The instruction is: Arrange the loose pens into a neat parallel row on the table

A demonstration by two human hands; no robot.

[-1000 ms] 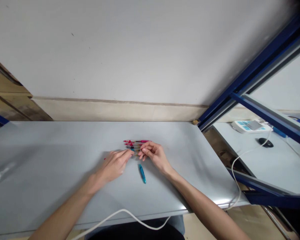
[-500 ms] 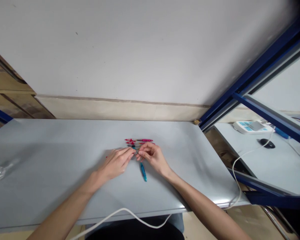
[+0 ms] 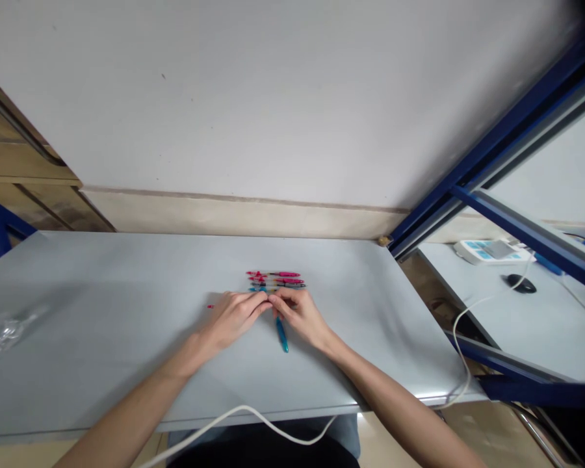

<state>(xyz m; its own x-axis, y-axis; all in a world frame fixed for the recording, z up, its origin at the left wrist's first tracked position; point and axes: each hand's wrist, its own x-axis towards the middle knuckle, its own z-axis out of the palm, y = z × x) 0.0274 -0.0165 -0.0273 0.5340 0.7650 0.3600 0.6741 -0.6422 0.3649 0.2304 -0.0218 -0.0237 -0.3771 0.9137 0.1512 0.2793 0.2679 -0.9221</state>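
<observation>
My left hand [image 3: 238, 315] and my right hand [image 3: 299, 314] meet fingertip to fingertip above the table, both pinched closed. Whatever lies between the fingers is hidden or too small to name. Just below the right fingers is a teal pen barrel [image 3: 281, 336], lying on the table at a slant; its upper end is partly covered by the hand. Beyond the fingertips, several pen parts lie in rows, among them a pink pen barrel [image 3: 287, 274] and red pieces [image 3: 256, 279]. A small red piece [image 3: 210, 306] rests left of my left hand.
Crumpled clear plastic [image 3: 12, 331] lies on the grey table [image 3: 117, 292] at the left. A white cable [image 3: 244, 409] crosses the front edge. To the right stands a blue metal frame [image 3: 497, 214], with a black mouse [image 3: 521, 283] and a white device [image 3: 490, 251] on another table behind it.
My fingertips have come together; a small gap between the hands has closed. The right fingers have curled in. The view has shifted slightly, and the teal barrel lies about where it was.
</observation>
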